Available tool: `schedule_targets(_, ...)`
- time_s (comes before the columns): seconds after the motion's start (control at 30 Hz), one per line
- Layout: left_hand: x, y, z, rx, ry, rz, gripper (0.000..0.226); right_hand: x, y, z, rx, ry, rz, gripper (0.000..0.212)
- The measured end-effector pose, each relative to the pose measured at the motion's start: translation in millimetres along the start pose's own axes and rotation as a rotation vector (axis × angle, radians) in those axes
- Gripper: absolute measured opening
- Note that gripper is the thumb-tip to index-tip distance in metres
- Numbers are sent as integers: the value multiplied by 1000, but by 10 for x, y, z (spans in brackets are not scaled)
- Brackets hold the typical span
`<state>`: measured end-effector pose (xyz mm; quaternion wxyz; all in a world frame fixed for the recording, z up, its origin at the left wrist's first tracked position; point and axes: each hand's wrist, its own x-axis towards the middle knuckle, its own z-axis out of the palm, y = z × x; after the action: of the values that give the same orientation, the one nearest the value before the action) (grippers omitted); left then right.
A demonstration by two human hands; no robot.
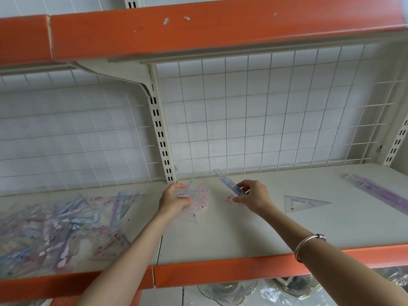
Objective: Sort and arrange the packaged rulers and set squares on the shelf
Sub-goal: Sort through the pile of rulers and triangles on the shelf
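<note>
Packaged rulers (55, 228) mostly heaped unsorted; left hand (173, 200) grips a packet (199, 203), right hand (254, 195) pinches a blue ruler (227, 181)

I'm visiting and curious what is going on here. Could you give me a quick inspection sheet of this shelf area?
Surface: cream shelf with orange front edge.
Job's things: jumbled pile of packaged rulers at left; clear set square lying flat at right; purple ruler pack far right.
Clutter: nothing seen.
Hands: left hand holds a clear packet with pink print; right hand pinches a blue ruler.
Cables: nothing seen.
Surroundings: wire grid back panel; glass dishes on the shelf below.
</note>
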<state>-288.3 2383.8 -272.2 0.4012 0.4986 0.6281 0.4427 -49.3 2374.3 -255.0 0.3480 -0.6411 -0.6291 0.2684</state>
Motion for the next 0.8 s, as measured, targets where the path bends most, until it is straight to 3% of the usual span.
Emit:
schedule_targets(0.13,19,-60,-37,28,-10,-57,35,14,-28,66,2,-16,-2,44)
schedule_targets(0.3,16,-75,-63,105,90,-43,35,21,-63,90,-21,-41,0,44)
schedule_targets(0.53,8,102,-27,-113,61,-28,36,22,-97,-12,-15,-27,28,35)
schedule_targets(0.8,8,310,269,-162,-11,-44,34,9,38,-342,-34,68,76,31)
